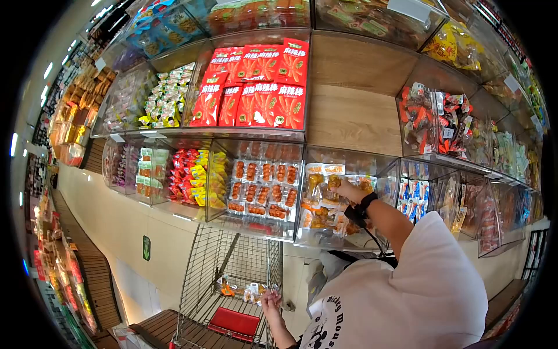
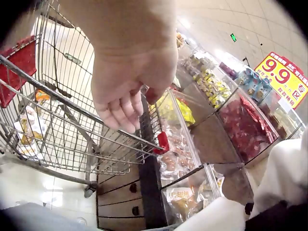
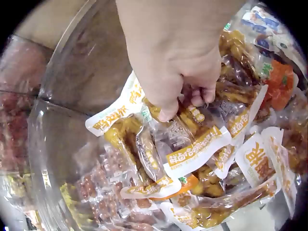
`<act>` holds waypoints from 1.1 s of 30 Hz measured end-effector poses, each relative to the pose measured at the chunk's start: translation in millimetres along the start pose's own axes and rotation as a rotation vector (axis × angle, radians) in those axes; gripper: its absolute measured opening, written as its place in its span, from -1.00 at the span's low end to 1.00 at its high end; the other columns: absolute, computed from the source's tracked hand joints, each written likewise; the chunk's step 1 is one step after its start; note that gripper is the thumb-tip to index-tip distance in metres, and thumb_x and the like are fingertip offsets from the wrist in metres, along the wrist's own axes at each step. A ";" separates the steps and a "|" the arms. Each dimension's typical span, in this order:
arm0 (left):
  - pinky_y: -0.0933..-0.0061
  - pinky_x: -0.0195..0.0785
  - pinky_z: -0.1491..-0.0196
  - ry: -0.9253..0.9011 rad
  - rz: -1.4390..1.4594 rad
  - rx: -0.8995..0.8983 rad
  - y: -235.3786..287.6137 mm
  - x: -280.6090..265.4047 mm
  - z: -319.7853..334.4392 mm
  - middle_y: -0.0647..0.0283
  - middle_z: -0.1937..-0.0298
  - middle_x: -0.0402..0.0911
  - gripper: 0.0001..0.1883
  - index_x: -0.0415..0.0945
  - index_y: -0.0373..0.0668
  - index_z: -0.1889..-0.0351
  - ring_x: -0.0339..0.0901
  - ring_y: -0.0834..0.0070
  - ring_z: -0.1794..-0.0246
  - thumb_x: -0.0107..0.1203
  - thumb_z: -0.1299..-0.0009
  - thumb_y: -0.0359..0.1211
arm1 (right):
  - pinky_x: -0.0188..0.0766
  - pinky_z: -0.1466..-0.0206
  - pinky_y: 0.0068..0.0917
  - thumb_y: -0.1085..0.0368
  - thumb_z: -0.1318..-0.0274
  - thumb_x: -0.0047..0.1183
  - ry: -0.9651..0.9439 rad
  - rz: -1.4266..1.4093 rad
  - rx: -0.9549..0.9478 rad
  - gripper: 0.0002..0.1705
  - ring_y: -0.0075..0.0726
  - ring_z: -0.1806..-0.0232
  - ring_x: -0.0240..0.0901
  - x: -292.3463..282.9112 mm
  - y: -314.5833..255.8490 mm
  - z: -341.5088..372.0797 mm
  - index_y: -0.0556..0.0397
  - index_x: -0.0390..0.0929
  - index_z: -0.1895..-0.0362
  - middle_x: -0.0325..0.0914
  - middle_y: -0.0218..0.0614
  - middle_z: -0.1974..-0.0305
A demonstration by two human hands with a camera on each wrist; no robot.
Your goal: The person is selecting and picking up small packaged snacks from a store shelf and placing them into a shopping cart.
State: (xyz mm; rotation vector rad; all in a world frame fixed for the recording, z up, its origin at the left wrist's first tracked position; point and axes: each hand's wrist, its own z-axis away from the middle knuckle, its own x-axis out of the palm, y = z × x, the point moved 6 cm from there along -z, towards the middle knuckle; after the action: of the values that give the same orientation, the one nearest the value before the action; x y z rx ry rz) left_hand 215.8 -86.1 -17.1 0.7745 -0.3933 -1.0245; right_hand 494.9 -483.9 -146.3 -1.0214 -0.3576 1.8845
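In the right wrist view, my right hand (image 3: 173, 82) reaches into a clear bin (image 3: 41, 144) of sealed meat packets. Its thumb and curled fingers pinch a clear packet of browned meat (image 3: 185, 139) with a white and orange label strip. More such packets (image 3: 211, 211) lie heaped around it. The head view has the same bin (image 1: 349, 243) at centre right. My left hand (image 2: 125, 91) hangs beside the shopping cart's (image 2: 86, 110) wire rim, fingers loosely bent with nothing in them. Low inside the cart lie a few packets (image 1: 253, 292) of similar look.
Left of the bin is another with small red-brown packets (image 1: 261, 189). Red snack bags (image 1: 256, 87) stand on the shelf above, near a bare wooden shelf section (image 1: 354, 110). Clear bin walls divide the goods. The cart has a red seat flap (image 1: 234, 323).
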 end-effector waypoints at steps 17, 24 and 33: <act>0.63 0.19 0.38 0.315 0.069 0.060 -93.1 -186.0 97.2 0.22 0.24 0.38 -0.70 0.16 -0.14 0.09 0.37 0.55 0.36 -0.22 -0.24 -0.28 | 0.14 0.03 -0.39 0.02 0.48 0.17 0.335 0.102 -0.054 -0.11 -0.01 0.08 0.20 -3.8 -11.2 75.8 0.31 0.09 0.07 0.26 0.10 0.15; 0.57 0.23 0.28 0.545 -0.136 0.488 -84.4 -252.5 122.6 0.17 0.30 0.39 -0.77 0.24 -0.25 0.16 0.35 0.49 0.37 -0.23 -0.22 -0.43 | 0.23 0.23 -0.41 0.37 0.24 -0.03 0.698 0.114 -0.780 -0.65 -0.10 0.29 0.25 29.6 -100.4 213.4 0.17 0.27 0.25 0.27 -0.09 0.31; 0.47 0.24 0.38 0.757 -0.562 0.378 -96.3 -286.0 74.1 0.08 0.40 0.41 -0.78 0.30 -0.25 0.21 0.38 0.34 0.44 -0.19 -0.17 -0.43 | 0.27 0.43 -0.56 0.35 0.15 -0.10 -0.697 0.236 -0.879 -0.73 -0.41 0.43 0.34 332.3 -168.3 315.6 0.10 0.29 0.25 0.38 -0.28 0.42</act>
State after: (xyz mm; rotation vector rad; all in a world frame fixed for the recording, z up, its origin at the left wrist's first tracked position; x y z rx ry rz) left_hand -27.7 106.9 -21.9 1.5954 0.3189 -1.0913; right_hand 277.2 -66.2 -17.6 -0.9137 -1.6365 2.3072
